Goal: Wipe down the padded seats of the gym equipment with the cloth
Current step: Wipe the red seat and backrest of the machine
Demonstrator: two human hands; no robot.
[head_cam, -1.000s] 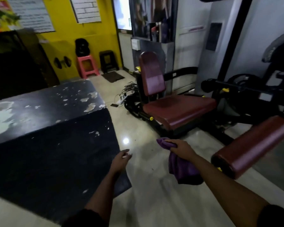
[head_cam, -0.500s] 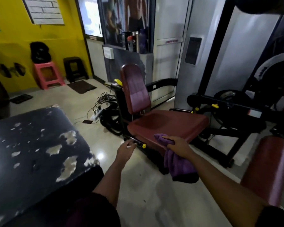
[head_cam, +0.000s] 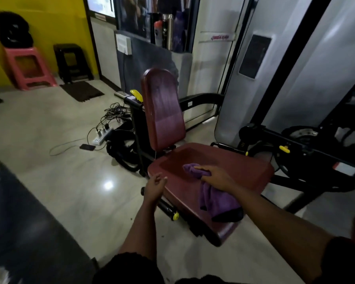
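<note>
Purple soft cloth (head_cam: 215,199) gripped in right hand (head_cam: 215,177) over glossy maroon padded seat (head_cam: 244,167); left hand (head_cam: 154,187) loose, empty.

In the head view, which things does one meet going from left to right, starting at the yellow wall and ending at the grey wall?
pink stool → black stool → power strip → yellow lever → maroon backrest → dark wall panel

The seat pad (head_cam: 230,158) lies open toward its right; the upright backrest (head_cam: 164,111) walls the rear edge, with a black machine bar (head_cam: 264,134) beyond.
</note>
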